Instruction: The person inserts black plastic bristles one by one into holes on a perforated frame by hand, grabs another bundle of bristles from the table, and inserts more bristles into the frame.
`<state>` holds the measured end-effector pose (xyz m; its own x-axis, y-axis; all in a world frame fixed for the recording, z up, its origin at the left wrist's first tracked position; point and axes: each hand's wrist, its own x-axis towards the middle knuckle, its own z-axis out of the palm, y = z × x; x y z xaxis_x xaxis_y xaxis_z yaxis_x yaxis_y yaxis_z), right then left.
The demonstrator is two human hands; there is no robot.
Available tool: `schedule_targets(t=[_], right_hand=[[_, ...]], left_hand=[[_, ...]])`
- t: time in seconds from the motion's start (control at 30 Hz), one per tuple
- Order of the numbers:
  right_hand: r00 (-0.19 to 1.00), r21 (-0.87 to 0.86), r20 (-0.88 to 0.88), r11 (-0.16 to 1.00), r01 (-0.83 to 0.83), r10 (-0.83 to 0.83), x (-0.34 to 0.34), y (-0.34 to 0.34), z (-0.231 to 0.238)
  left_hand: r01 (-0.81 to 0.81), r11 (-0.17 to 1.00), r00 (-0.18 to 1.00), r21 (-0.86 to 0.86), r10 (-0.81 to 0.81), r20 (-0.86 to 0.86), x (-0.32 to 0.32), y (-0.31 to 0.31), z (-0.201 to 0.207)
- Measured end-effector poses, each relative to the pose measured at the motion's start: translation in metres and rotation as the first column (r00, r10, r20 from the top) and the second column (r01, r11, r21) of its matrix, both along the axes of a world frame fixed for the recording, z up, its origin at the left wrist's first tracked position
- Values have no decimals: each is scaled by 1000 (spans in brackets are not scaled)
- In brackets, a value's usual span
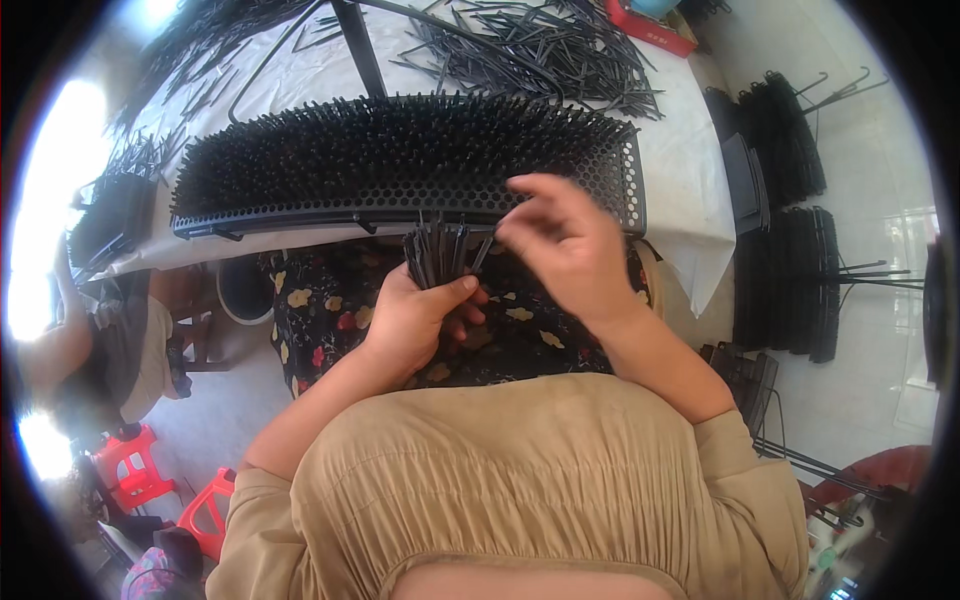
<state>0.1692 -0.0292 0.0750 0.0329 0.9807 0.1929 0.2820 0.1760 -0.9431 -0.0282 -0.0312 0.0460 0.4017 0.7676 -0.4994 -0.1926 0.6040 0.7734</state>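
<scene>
A bundle of thin black strips [437,252] stands upright in my left hand [415,310], which is closed around its lower part with the thumb across the front. One strip leans out to the right of the bundle. Just right of it is my right hand [572,245], blurred by motion, its index finger raised and its thumb near the leaning strip. Whether it pinches a strip, I cannot make out. Beyond both hands lies a long, curved black perforated panel [632,180]. Black strips stand densely in most of its holes; bare holes show along the near edge and right end.
A white-covered table [690,150] carries the panel and a heap of loose black strips [540,55]. A red tray [650,28] stands at the far right. Black bristly panels [790,285] hang along the right wall. Another person [120,330] sits at left, near red stools [132,467].
</scene>
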Motion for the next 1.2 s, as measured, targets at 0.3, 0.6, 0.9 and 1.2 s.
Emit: schedule_targets(t=[0.3, 0.6, 0.9, 1.2], right_hand=[[995, 328, 83, 942, -76, 51, -53, 51, 15], [936, 662, 349, 722, -203, -56, -90, 95, 12], [812, 688, 558, 641, -339, -170, -92, 85, 18], [960, -107, -183, 966, -235, 214, -82, 64, 22]], left_hand=[[-172, 985, 985, -1, 172, 24, -40, 1, -3], [-258, 964, 966, 66, 259, -7, -59, -5, -10], [-301, 949, 953, 93, 298, 48, -66, -2, -13], [-256, 961, 961, 101, 241, 137, -68, 2, -8]])
